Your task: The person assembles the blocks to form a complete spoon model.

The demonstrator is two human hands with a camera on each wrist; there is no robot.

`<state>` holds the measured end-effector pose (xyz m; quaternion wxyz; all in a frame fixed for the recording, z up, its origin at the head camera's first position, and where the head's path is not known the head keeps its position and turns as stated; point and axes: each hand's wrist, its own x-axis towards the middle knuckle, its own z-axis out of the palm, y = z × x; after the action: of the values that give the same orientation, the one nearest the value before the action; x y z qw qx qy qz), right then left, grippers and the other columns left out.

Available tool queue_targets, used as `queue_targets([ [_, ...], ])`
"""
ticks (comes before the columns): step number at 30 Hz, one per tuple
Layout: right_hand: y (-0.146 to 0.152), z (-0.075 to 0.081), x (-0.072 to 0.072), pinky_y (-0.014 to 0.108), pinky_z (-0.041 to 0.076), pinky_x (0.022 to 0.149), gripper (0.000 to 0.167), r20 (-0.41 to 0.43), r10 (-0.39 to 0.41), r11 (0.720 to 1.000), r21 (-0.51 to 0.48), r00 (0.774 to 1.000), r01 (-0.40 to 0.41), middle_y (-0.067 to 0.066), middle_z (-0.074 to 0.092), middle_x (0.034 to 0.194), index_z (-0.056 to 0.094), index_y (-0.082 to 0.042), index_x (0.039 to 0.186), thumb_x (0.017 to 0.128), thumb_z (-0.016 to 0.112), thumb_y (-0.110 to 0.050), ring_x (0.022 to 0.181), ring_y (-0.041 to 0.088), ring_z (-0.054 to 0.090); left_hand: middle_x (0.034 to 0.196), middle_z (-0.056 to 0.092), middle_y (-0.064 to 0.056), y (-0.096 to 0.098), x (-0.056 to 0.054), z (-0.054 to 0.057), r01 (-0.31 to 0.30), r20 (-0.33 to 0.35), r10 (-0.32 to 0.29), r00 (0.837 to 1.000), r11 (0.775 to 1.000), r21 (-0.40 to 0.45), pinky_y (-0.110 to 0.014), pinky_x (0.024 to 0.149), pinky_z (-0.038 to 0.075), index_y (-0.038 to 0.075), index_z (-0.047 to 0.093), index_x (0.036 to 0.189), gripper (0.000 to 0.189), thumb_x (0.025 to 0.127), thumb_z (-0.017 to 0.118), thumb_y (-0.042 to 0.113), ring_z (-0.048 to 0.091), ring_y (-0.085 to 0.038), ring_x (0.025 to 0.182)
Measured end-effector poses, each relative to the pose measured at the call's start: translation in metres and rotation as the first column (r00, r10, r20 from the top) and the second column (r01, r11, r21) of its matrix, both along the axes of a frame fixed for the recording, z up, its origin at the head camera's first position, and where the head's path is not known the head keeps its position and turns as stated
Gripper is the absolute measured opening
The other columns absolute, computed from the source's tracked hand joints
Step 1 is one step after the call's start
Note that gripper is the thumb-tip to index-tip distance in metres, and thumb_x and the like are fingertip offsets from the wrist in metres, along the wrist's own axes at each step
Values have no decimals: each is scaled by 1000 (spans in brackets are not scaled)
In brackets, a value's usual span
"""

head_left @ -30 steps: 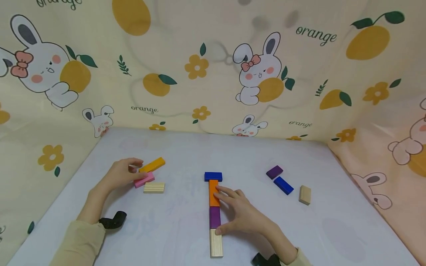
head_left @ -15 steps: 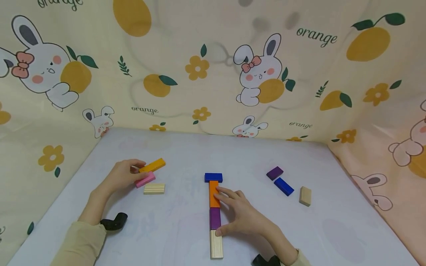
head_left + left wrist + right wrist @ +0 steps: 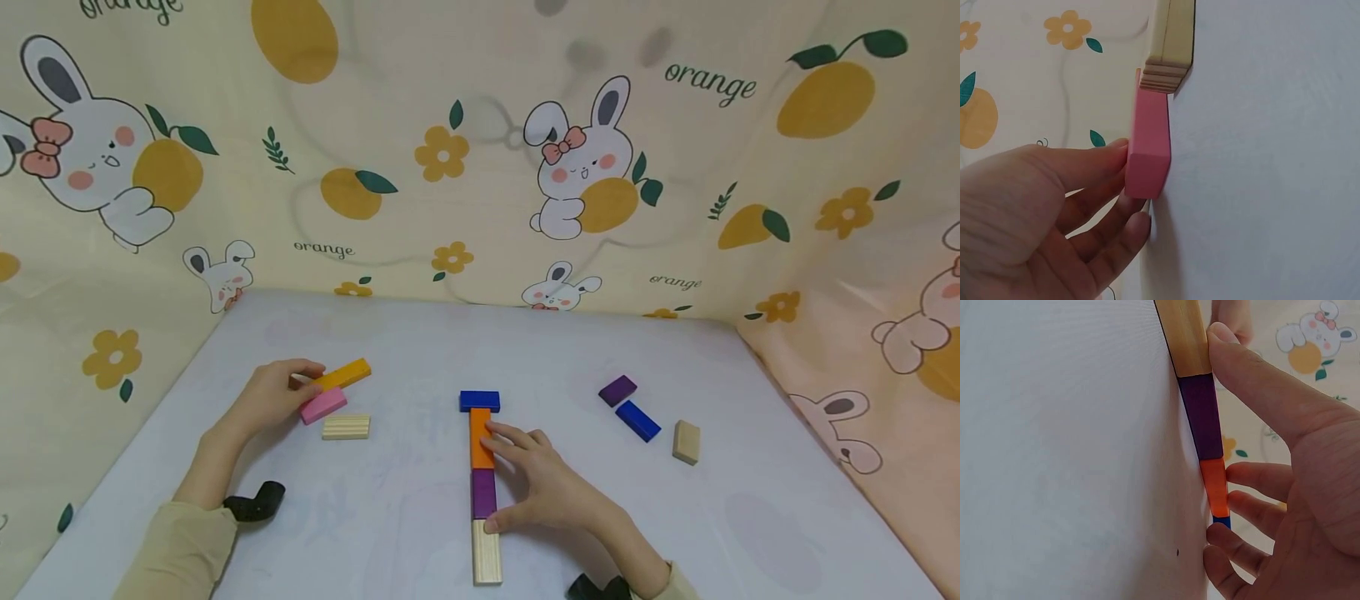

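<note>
At the left of the head view, my left hand (image 3: 276, 393) has its thumb and fingers at the near end of a yellow block (image 3: 347, 373). A pink block (image 3: 324, 406) lies just in front of the thumb; in the left wrist view, this pink block (image 3: 1150, 137) hides the thumb's tip. My right hand (image 3: 551, 479) rests along the right side of a row of blocks. Its thumb touches the plain wooden block (image 3: 487, 558), and its fingers touch the orange block (image 3: 482, 437). Between these lies a purple block (image 3: 483, 493); a blue block (image 3: 480, 402) sits crosswise at the far end.
A ridged wooden block (image 3: 346, 427) lies near the pink one. To the right are another purple block (image 3: 617, 390), a second blue block (image 3: 638, 421) and a pale wooden block (image 3: 686, 442). Patterned cloth (image 3: 480, 167) rises behind the white table (image 3: 420, 333).
My left thumb has drawn back off the pink block's top toward the yellow block's end, so more of the pink block shows. The right hand and the row have stayed put.
</note>
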<state>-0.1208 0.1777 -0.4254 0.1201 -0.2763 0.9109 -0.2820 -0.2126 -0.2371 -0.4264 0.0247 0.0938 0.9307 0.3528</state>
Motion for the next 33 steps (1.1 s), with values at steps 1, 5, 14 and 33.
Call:
queue_targets([
  [1,0,0,0,53,40,100,100,-1,1,1000,-1,1000,-1,-4,24,160,46,-19,149,67,80,-64,125,22,32,121,63,-20,0,0,1,-2,1,2,1000,1000,0,-46,85,54,-3,62,127,35,94,66,9,60,-31,97],
  [5,1,-1,0,53,39,100,100,-4,4,1000,-2,1000,-4,-5,24,160,45,-19,149,67,79,-65,125,22,32,119,64,-20,1,0,2,-1,-4,1,1000,1000,-1,-45,84,55,-3,63,126,35,93,67,8,61,-31,96],
  [14,1,-1,0,55,39,101,99,4,5,1000,0,1000,-5,-5,24,160,45,-19,149,68,79,-65,127,24,32,120,62,-22,4,4,4,-8,5,8,1000,1000,-13,-46,86,54,-5,61,126,34,95,65,7,60,-31,96],
  [33,1,-1,2,56,39,101,99,6,3,1000,-11,1000,-3,-5,23,160,45,-19,150,69,79,-65,127,24,31,119,63,-24,9,3,9,-8,-97,6,995,1000,-27,-50,88,52,-9,57,130,43,92,68,9,61,-35,100],
])
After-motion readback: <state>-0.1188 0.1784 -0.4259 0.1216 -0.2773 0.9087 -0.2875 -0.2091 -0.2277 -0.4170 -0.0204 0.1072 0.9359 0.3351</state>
